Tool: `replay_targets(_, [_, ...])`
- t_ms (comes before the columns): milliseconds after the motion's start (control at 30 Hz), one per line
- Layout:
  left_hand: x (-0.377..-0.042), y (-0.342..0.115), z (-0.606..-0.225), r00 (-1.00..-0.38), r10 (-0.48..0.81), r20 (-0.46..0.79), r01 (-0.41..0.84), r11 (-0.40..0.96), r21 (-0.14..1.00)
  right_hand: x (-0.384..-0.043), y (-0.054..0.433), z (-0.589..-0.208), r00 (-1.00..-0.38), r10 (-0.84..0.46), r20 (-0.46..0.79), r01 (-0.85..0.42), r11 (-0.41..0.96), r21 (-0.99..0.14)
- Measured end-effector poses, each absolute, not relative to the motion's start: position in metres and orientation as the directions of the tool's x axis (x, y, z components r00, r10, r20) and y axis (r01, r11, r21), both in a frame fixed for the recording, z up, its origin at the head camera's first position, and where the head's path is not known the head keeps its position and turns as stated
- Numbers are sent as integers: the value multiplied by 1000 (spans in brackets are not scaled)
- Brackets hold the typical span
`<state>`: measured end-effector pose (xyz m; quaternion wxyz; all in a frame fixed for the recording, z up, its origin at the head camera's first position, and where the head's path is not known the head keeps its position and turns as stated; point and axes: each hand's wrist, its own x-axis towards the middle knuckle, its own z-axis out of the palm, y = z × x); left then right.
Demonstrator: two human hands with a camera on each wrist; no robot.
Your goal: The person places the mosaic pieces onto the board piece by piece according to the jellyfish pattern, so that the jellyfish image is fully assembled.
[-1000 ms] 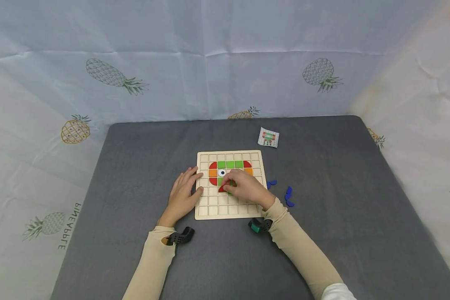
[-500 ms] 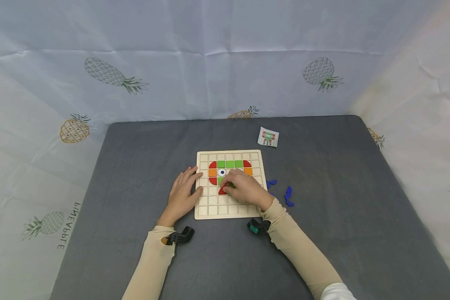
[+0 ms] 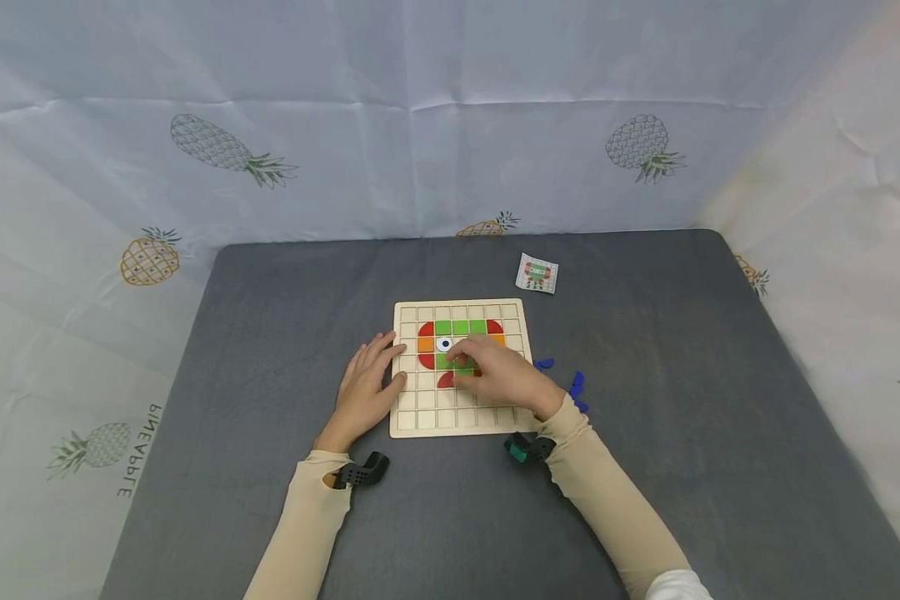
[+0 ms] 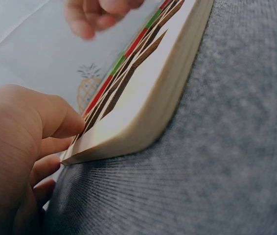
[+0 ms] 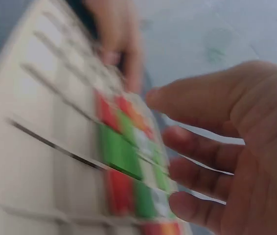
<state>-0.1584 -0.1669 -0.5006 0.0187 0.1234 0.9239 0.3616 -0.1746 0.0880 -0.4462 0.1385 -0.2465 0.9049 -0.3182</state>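
Note:
A square wooden grid board [image 3: 420, 421] lies on the table, with green, red and orange tiles and a white eye tile [image 3: 444, 344] set in its squares. At the board's left edge my left hand [image 3: 367, 392] rests with extended fingers; its thumb [image 4: 62, 117] touches the top of the rim in the left wrist view. My right hand [image 3: 501, 375] is over the tiles, hiding some of them. In the right wrist view its thumb and fingers [image 5: 202, 147] are spread apart with nothing between them. A red quarter-round tile [image 3: 446, 381] sits in the grid just left of its thumb.
Several blue curved pieces [image 3: 577, 383] lie on the grey table [image 3: 645, 500], right of the board. Behind the board is a small printed pattern card [image 3: 536, 273]. A white pineapple-print curtain [image 3: 420, 167] hangs at the table's far edge.
My right hand has let go of the red quarter-round tile, now on the grid, and its fingers have spread while it shifted slightly right. My left hand has stayed at the board's edge.

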Motion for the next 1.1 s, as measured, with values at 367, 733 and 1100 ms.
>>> replay_targets(367, [-159, -168, -500, -968, 246, 45, 212, 710, 672, -181, 159, -416, -927, -373, -40, -244, 680, -691])
replay_targets(733, [-158, -167, -500, -969, 244, 39, 206, 711, 672, -183, 191, -419, -928, -284, -242, -108, 825, -555])
replay_targets(1100, [-158, -168, -500, -970, 240, 44, 205, 705, 679, -191, 194, -437, -882, -282, -377, -88, 886, -455])
